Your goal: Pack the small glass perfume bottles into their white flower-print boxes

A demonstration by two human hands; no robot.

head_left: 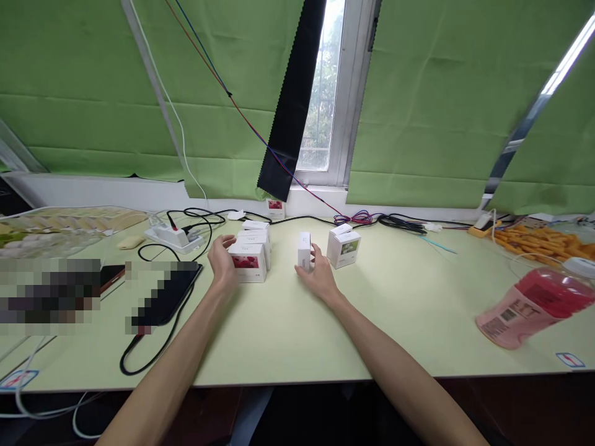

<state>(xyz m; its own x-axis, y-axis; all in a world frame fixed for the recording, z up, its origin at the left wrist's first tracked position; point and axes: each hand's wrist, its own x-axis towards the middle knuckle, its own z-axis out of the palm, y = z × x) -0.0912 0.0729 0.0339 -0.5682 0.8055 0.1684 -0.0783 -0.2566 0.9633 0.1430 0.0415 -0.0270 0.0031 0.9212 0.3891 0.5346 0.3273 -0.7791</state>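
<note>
Several small white boxes stand on a pale green table point(288, 334). My left hand point(222, 263) rests against the left side of a white box with a red picture point(248, 263), the nearest in a short row of like boxes point(255, 236). My right hand point(318, 272) is wrapped round a narrow white box point(304, 251) that stands upright in the middle. Just right of it sits another white box with a green picture point(344, 248), untouched.
A white power strip point(174, 237) with black cables and a dark phone point(167, 294) lie to the left. A pink bottle point(534, 306) lies on its side at the right. Orange items point(543, 240) and cables line the back edge under the window.
</note>
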